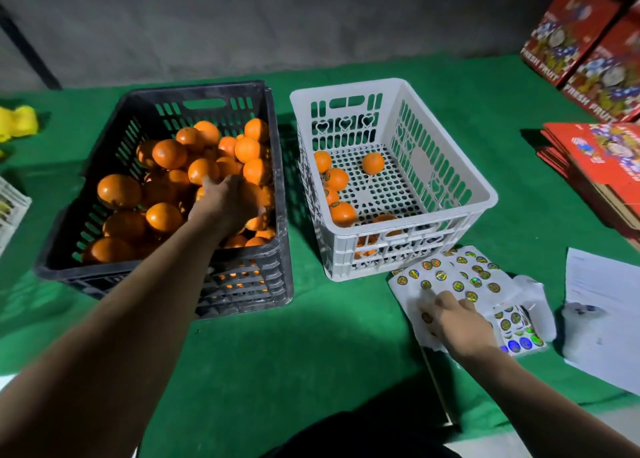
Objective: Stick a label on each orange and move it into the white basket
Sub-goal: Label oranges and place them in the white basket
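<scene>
Head view. The left hand [228,199] reaches into the black crate [166,277] and lies palm-down on the heaped oranges [166,180], fingers curled over fruit near the crate's right wall; whether it has closed on any one orange cannot be told. The right hand [453,319] rests on the label sheet [446,277], fingers loosely bent, fingertips [427,314] touching the sheet among the round labels. The sheet lies on the green worktop [311,353], just in front of the white basket [481,194]. Several oranges, some bearing labels, lie along the basket's left side and near wall.
</scene>
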